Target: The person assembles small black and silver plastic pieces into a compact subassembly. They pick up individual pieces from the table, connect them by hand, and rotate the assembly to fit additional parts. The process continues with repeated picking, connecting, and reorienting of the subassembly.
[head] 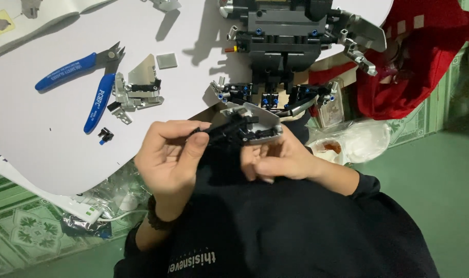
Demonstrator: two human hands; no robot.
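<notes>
Both hands grip one small black-and-silver brick assembly [243,127], held just above the lap, at the near edge of the white table [33,149]; the left hand [170,154] pinches its black end between thumb and fingers, the right hand [275,160] clasps the silver panel from below — beyond it stands a large dark brick model [286,41]; blue-handled cutters [85,82] and a smaller grey sub-assembly [136,92] lie well to the left

I see a white board [49,149] over green patterned floor tiles [18,231], with plain green floor [440,170] at right.
</notes>
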